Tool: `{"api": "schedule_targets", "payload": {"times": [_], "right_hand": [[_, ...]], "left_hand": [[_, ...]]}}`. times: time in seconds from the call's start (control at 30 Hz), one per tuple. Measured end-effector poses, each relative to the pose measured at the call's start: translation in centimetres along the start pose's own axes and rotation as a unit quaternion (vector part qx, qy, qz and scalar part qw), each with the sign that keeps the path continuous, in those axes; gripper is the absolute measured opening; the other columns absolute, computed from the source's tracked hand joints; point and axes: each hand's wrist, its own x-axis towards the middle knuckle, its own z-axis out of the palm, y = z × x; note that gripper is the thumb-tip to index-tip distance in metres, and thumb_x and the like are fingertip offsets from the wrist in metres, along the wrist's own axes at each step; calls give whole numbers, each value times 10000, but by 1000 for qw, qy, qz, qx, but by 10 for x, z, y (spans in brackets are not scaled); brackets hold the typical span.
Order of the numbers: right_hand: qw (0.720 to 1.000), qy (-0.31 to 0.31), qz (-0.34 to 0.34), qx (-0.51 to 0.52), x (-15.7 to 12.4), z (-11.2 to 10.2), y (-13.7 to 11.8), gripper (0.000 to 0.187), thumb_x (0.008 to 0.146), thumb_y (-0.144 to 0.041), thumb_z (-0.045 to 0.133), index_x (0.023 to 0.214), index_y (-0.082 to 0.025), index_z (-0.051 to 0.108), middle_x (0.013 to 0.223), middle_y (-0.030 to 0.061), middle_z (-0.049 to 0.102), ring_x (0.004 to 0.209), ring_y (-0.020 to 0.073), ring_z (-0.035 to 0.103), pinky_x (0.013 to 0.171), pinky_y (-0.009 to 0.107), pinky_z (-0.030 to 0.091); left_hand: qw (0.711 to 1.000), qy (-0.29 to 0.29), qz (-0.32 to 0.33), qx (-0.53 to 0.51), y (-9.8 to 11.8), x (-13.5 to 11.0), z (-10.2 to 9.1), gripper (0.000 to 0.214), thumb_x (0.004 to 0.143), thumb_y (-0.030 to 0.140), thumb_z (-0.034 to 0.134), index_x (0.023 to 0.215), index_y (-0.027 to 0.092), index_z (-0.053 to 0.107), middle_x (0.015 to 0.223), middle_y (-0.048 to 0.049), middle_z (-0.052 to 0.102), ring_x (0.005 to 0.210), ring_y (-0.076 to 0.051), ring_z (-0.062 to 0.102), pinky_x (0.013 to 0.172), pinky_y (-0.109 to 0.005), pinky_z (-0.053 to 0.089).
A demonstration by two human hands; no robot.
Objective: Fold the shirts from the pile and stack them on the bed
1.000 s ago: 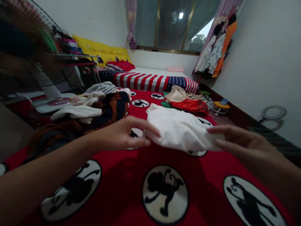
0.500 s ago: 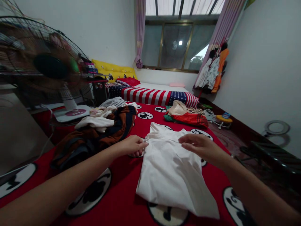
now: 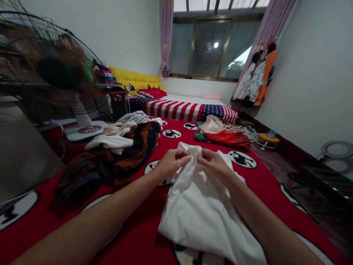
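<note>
A white shirt (image 3: 198, 213) lies partly folded on the red patterned bedspread (image 3: 138, 228). My left hand (image 3: 175, 162) pinches the cloth near the shirt's far end, thumb against fingers. Close beside it, my right hand (image 3: 211, 162) grips the same upper edge, and the fabric between the two is gathered and slightly raised. The shirt's lower part spreads toward me, its near right side partly covered by my right forearm. My fingertips partly hide the bunched cloth.
Left of the shirt lies a pile of rumpled clothes (image 3: 110, 154), with a running fan (image 3: 57, 73) behind it. A red and beige clothes pile (image 3: 220, 132) sits at the bed's far right. Beyond stand a second bed (image 3: 176, 110) and a yellow stool (image 3: 268, 138).
Both hands have moved inward, toward each other, and now grip the shirt's upper edge. The cloth between them has bunched up and lifted. My view has shifted slightly.
</note>
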Motion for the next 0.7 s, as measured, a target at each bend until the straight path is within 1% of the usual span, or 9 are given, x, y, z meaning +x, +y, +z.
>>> {"api": "schedule_targets", "payload": {"times": [0.07, 0.13, 0.23, 0.33, 0.4, 0.47, 0.57, 0.63, 0.7], "right_hand": [[998, -36, 19, 39, -5, -9, -13, 476, 729, -526, 709, 1032, -160, 665, 967, 56, 699, 894, 222, 645, 780, 324, 503], [997, -53, 34, 35, -10, -17, -25, 514, 704, -503, 739, 1079, -164, 645, 982, 58, 691, 856, 206, 645, 731, 303, 504], [998, -39, -2, -49, -14, -26, -36, 531, 688, -473, 759, 1100, -166, 626, 1018, 69, 667, 834, 190, 626, 691, 284, 495], [985, -43, -54, -161, -18, -27, -43, 512, 717, -435, 743, 1138, -175, 611, 1031, 75, 655, 862, 195, 616, 725, 292, 492], [972, -48, -67, -219, -21, -25, -47, 483, 738, -375, 721, 1168, -193, 597, 988, 62, 662, 825, 189, 616, 700, 283, 485], [964, -39, -68, -253, -23, -21, -49, 396, 758, -293, 671, 1139, -207, 608, 894, 40, 666, 739, 169, 604, 622, 256, 459], [973, -26, -52, -222, -24, -18, -53, 295, 753, -207, 593, 1046, -204, 629, 761, 16, 643, 627, 143, 566, 521, 227, 394], [987, -6, -46, -157, -24, -17, -57, 282, 728, -189, 587, 1008, -194, 621, 742, 13, 638, 614, 141, 562, 508, 224, 378], [994, 35, -47, -87, -23, -16, -61, 288, 697, -185, 607, 984, -185, 614, 753, 16, 644, 631, 144, 571, 525, 228, 385]], "left_hand": [[1000, 0, 15, -2, 4, -5, 7, 223, 780, 332, 648, 868, 126, 661, 832, -52, 678, 731, -141, 608, 656, -234, 463], [1000, 1, 26, 15, 5, -10, 13, 221, 772, 300, 666, 908, 127, 659, 875, -60, 684, 746, -141, 618, 665, -235, 472], [998, 2, 39, 44, 7, -17, 18, 248, 776, 292, 680, 967, 136, 653, 880, -56, 684, 737, -133, 622, 641, -224, 471], [997, 8, 48, 68, 9, -24, 22, 264, 767, 294, 699, 982, 155, 637, 817, -29, 668, 693, -124, 611, 594, -212, 459], [994, 22, 60, 85, 11, -28, 24, 233, 761, 260, 699, 963, 171, 623, 777, -7, 649, 670, -117, 603, 580, -207, 452], [992, 40, 74, 97, 15, -32, 25, 218, 753, 220, 692, 951, 185, 608, 751, 9, 637, 656, -113, 601, 579, -205, 447], [990, 51, 81, 107, 18, -36, 26, 222, 739, 195, 688, 938, 193, 592, 735, 17, 634, 644, -114, 600, 573, -206, 437], [991, 43, 69, 109, 18, -36, 26, 259, 723, 194, 695, 959, 192, 588, 731, 22, 630, 617, -107, 582, 550, -200, 418], [993, 22, 44, 103, 17, -36, 25, 289, 711, 203, 699, 979, 182, 594, 715, 29, 616, 577, -96, 549, 517, -193, 389]]}}
